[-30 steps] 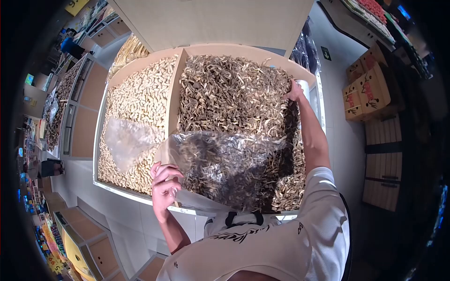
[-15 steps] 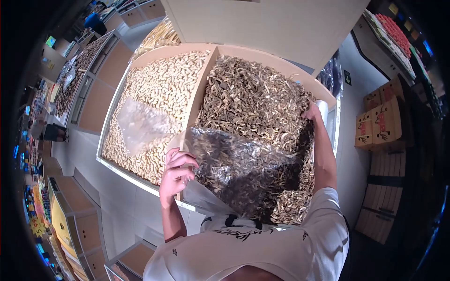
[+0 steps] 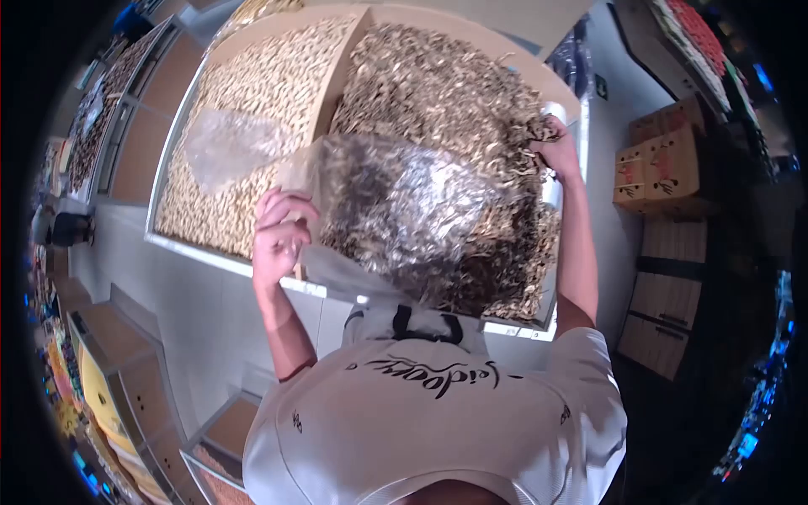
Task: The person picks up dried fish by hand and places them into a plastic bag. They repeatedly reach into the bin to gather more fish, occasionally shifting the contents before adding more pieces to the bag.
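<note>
My left hand (image 3: 282,231) has its fingers curled on the edge of a large clear plastic bag (image 3: 412,198). The bag is spread over brown dried strips that look like dried mushroom pieces (image 3: 438,84), in the right compartment of a wooden bin. At that compartment's right side, my right hand (image 3: 557,153) is closed around a clump of the dried strips, some poking out past the fingers. A white cylindrical object (image 3: 553,111) is just beside it, partly hidden. Peanuts in shells (image 3: 261,80) fill the left compartment, with another clear plastic piece (image 3: 231,139) lying on them.
A wooden divider (image 3: 338,80) separates the compartments. Cardboard boxes (image 3: 661,168) stand on the right above slatted wooden crates (image 3: 669,295). Another display bin (image 3: 126,93) is at far left, and a yellow-sided counter (image 3: 109,391) at lower left.
The view has tilted, so the bin appears higher and slightly left. Dried strips now show in my right hand, raised from the pile's edge. My left hand keeps its grip on the bag.
</note>
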The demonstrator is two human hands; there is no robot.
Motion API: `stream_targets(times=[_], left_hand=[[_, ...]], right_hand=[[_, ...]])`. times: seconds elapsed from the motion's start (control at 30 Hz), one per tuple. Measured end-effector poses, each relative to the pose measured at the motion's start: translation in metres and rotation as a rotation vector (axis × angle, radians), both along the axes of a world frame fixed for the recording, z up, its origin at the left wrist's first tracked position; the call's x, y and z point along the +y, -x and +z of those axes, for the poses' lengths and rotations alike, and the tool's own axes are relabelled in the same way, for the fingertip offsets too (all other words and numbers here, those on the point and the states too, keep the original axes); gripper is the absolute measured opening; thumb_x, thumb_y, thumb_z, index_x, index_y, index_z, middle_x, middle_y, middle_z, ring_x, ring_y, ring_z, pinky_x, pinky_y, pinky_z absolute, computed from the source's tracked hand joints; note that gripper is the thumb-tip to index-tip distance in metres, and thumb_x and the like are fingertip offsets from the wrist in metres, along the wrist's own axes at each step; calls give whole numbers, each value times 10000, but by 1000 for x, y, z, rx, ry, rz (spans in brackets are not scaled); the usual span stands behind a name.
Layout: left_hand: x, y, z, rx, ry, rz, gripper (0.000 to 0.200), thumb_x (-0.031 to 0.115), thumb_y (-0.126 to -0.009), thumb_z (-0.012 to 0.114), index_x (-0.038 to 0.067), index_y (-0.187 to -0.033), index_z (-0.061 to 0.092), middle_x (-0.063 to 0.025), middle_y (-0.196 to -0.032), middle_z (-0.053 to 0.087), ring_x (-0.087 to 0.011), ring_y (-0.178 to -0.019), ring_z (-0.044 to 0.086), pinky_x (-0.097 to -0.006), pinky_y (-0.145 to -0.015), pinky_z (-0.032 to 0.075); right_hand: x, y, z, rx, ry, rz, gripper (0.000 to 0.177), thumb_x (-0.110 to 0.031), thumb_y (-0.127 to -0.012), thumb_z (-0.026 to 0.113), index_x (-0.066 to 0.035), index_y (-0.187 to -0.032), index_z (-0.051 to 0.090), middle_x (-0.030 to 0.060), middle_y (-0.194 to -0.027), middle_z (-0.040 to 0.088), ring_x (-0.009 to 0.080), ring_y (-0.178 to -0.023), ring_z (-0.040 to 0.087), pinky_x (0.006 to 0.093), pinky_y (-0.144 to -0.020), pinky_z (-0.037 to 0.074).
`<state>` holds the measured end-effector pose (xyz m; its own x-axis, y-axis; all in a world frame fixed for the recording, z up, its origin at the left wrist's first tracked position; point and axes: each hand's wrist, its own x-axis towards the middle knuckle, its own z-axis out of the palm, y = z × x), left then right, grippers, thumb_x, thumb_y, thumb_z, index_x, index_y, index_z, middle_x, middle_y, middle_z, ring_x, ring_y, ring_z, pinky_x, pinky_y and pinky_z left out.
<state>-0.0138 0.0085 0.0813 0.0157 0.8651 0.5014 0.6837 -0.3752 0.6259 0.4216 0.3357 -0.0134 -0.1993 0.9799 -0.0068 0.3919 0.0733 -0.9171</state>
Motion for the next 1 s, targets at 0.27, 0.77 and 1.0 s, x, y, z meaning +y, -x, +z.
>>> stream_targets(times=[0.27,0.77,1.0], left_hand=[[-41,9,7,-85,-110,-103,128,-4,-675,660,78,-595,605,-51,-945,705,-299,-1080,639,-457,-986,371],[-53,1,-8,-85,-133,-77,157,-71,-688,644,31,-631,538,-149,-958,697,-370,-1109,616,-478,-962,436],[-39,-9,-16,-131,-108,-112,204,13,-819,655,18,-662,524,-142,-944,686,-377,-1080,608,-473,-946,441]], right_hand=[[-181,121,1,200,275,179,544,143,-670,710,-86,-1160,648,39,-1046,728,128,-863,694,244,-746,572],[-259,209,-92,-16,115,693,498,-356,-802,813,-231,-1270,700,185,-1512,480,326,-1295,574,405,-1057,476],[-226,89,-43,14,214,228,334,-194,-894,758,-110,-1214,714,59,-1169,736,180,-1075,690,342,-962,548]])
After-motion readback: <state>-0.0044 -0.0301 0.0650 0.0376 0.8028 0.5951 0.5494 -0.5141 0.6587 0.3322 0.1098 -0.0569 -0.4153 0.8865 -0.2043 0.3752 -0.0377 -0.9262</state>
